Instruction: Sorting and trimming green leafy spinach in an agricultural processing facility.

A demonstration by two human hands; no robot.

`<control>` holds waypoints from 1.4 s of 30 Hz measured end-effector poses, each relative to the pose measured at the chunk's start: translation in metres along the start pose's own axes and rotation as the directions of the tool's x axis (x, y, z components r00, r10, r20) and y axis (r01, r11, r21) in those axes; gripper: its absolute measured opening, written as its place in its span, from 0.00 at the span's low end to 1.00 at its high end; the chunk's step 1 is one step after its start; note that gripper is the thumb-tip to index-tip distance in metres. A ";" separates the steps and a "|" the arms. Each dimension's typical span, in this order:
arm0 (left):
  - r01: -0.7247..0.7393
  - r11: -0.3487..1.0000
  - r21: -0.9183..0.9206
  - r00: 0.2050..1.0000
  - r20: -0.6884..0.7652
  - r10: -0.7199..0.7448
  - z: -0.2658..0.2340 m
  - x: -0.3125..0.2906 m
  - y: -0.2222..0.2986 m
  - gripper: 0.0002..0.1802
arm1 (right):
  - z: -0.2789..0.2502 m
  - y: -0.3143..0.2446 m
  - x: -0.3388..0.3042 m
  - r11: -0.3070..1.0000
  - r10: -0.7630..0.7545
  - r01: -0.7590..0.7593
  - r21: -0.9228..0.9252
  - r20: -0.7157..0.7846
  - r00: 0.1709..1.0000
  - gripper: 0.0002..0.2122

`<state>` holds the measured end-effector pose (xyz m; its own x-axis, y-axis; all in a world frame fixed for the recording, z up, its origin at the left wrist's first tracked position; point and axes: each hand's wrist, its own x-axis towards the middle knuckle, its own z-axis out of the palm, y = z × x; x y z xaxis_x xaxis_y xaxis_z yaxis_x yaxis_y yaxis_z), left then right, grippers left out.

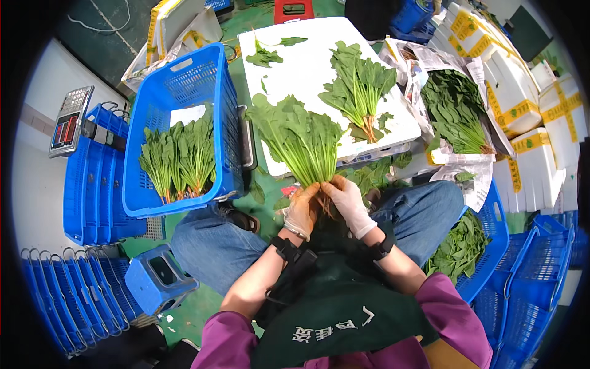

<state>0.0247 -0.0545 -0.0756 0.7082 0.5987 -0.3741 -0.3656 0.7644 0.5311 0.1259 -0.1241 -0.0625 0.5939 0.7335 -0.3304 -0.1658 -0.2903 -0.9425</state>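
A leafy bunch of spinach (301, 144) is held up in front of me, leaves pointing away and reddish roots toward me. My left hand (300, 210), in a thin pale glove, is closed round its stems just above the roots. On the other side my right hand (348, 204), gloved too, pinches the same stems, the two hands close together. Beyond them, on the white foam board (295, 67), lies another spinach bunch (361, 89). Some loose leaves (264, 57) lie at the board's far left.
To the left, a blue basket (138, 184) holds several spinach bunches (184, 157) beside a digital scale (70, 122). At right, newspaper (476, 175) wraps more spinach (455, 111); a blue crate (501, 224) of leaves sits below. A blue stool (158, 280) stands near my left leg.
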 end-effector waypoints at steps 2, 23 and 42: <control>0.030 1.000 -0.007 0.999 0.021 -0.030 -0.002 0.001 0.000 0.13 | -0.001 -0.001 -0.002 0.999 -0.027 0.026 -0.018 -0.046 0.999 0.13; 0.387 0.873 -0.296 0.906 0.300 -0.300 0.000 0.026 0.023 0.24 | -0.111 -0.081 0.123 0.605 -0.609 0.066 -0.794 -0.407 0.681 0.12; 0.250 0.967 0.048 0.967 0.042 -0.253 -0.002 0.024 -0.001 0.09 | -0.027 -0.033 -0.011 0.842 -0.020 0.024 -0.539 0.015 1.000 0.18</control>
<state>0.0408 -0.0399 -0.0866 0.8024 0.3757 -0.4637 -0.1471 0.8775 0.4564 0.1458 -0.1392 -0.0263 0.5855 0.7479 -0.3126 0.2991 -0.5577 -0.7743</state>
